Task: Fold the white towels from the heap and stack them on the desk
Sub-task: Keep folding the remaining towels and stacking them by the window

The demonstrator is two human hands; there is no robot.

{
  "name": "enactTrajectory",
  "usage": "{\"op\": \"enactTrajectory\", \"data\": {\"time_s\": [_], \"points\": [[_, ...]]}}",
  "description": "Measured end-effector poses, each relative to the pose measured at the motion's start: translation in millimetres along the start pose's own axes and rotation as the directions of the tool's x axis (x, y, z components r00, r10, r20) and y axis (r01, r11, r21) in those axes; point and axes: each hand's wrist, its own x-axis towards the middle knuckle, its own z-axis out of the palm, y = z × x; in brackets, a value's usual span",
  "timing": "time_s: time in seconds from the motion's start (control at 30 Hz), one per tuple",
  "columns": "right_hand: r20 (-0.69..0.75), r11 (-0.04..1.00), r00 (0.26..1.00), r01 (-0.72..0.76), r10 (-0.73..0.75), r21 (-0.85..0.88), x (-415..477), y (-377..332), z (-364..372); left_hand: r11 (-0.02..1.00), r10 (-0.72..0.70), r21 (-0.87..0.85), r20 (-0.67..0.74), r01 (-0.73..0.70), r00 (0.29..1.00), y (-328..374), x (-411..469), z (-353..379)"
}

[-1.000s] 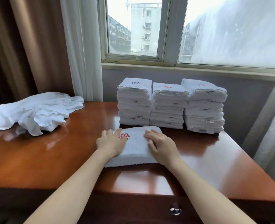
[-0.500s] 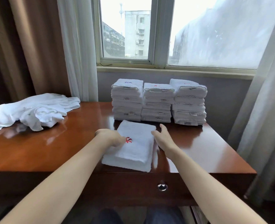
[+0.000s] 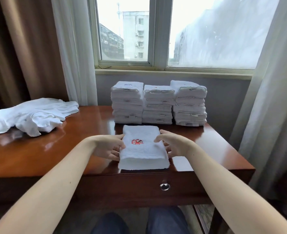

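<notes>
Desk (image 3: 220, 149) of polished wood carried three stacks (image 3: 158, 103) of folded towels at its back and the loose heap (image 3: 29, 115) far left. A folded towel (image 3: 142, 149) lay near the front edge. Left hand (image 3: 108, 146) and right hand (image 3: 174, 146) flanked it, their loosely curved fingers touching its sides without clasping it.

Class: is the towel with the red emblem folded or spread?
Folded. The towel lies as a compact, thick rectangle with a rounded near edge.
</notes>
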Motion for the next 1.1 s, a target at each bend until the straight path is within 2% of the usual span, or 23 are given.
{"op": "enactTrajectory", "data": {"time_s": [0.13, 0.23, 0.33, 0.43, 0.57, 0.73, 0.93, 1.1], "points": [[0.048, 1.000, 0.999, -0.011, 0.010, 0.027, -2.9, -1.9, -3.0, 0.990, 0.048, -0.137, 0.074, -0.038, 0.996, -7.1, -3.5, -1.9], [0.106, 0.999, 0.994, -0.014, 0.010, 0.037, -5.6, -1.8, -4.8, 0.970, 0.040, -0.240, 0.022, -0.034, 0.999, -14.4, -3.3, -2.7], [0.141, 1.000, 0.990, 0.017, -0.020, 0.019, -7.3, -1.2, -4.9, 0.950, 0.088, -0.305, 0.037, -0.072, 0.995, -14.7, -8.0, -3.9], [0.113, 0.996, 0.990, 0.084, -0.087, 0.036, -8.7, -1.8, -3.2, 0.973, 0.179, -0.163, 0.071, -0.165, 0.981, -11.0, -17.5, 1.3], [0.088, 0.978, 0.975, 0.197, -0.202, 0.062, -13.4, -4.7, -2.1, 0.950, 0.310, 0.035, -0.050, -0.309, 0.949, -10.1, -29.6, 4.5], [0.113, 0.928, 0.921, 0.365, -0.372, 0.076, -21.6, -18.0, -0.5, 0.898, 0.424, 0.188, -0.117, -0.399, 0.898, -0.9, -49.5, 1.3], [0.062, 0.818, 0.816, 0.573, -0.575, 0.057, -21.4, -48.7, 5.1, 0.769, 0.600, 0.383, -0.157, -0.511, 0.785, 23.8, -63.0, -17.2], [0.020, 0.734, 0.733, 0.679, -0.680, 0.031, -7.7, -91.2, 2.6, 0.666, 0.715, 0.475, -0.186, -0.576, 0.674, 61.9, -57.4, -36.8]]}}
